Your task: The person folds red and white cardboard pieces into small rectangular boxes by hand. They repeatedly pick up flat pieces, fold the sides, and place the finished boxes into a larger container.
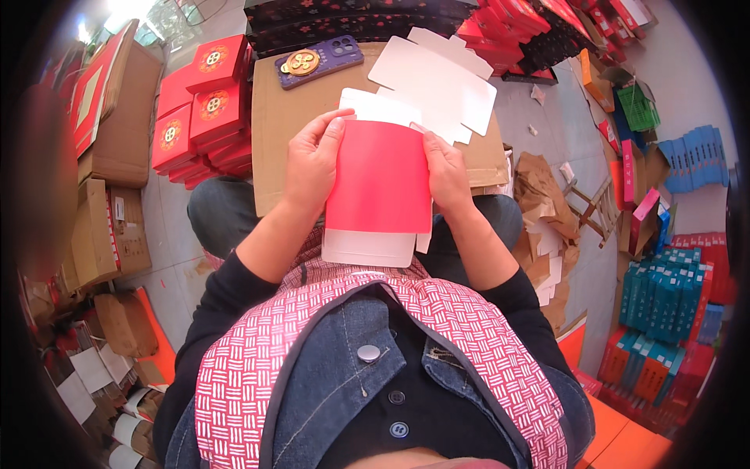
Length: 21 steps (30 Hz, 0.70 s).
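A red carton with white flaps at its far and near ends is held up between my two hands, above my lap. My left hand grips its left edge, with thumb and fingertips at the far left corner. On the opposite edge, my right hand pinches the far right corner, its thumb near the white side flap. Beyond it, flat white carton blanks lie on a brown cardboard box in front of me. The carton's underside and its inside are hidden.
A phone in a purple case with a gold round ornament lies on the cardboard box. Red boxes are stacked to its left. Crumpled brown paper lies on the floor at right, near piles of teal boxes.
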Motion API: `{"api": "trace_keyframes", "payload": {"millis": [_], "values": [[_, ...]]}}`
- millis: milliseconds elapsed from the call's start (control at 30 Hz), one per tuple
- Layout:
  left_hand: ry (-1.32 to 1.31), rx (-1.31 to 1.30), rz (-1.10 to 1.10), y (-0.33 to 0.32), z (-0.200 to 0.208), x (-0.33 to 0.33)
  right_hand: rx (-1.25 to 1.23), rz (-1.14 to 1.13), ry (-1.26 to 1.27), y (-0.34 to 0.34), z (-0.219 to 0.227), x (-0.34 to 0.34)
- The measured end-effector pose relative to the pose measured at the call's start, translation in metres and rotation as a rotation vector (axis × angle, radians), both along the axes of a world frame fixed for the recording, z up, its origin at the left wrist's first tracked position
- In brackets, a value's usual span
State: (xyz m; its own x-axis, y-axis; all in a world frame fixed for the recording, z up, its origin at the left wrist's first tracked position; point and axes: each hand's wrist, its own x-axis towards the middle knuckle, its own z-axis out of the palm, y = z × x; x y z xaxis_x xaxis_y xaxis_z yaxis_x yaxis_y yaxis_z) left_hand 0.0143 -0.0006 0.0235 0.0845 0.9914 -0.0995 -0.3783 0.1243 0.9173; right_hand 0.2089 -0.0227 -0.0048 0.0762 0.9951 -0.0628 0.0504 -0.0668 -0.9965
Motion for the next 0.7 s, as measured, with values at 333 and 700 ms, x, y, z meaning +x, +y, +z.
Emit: {"api": "trace_keyframes", "payload": {"millis": [333,700], "values": [[-0.187,-0.146,-0.156,0.004,-0.006,-0.016,0.030,-0.093,0.307,-0.003,0.017,-0.004],[-0.193,0.011,-0.248,0.009,0.009,-0.026,0.138,-0.227,0.630,-0.006,0.039,-0.024]]}}
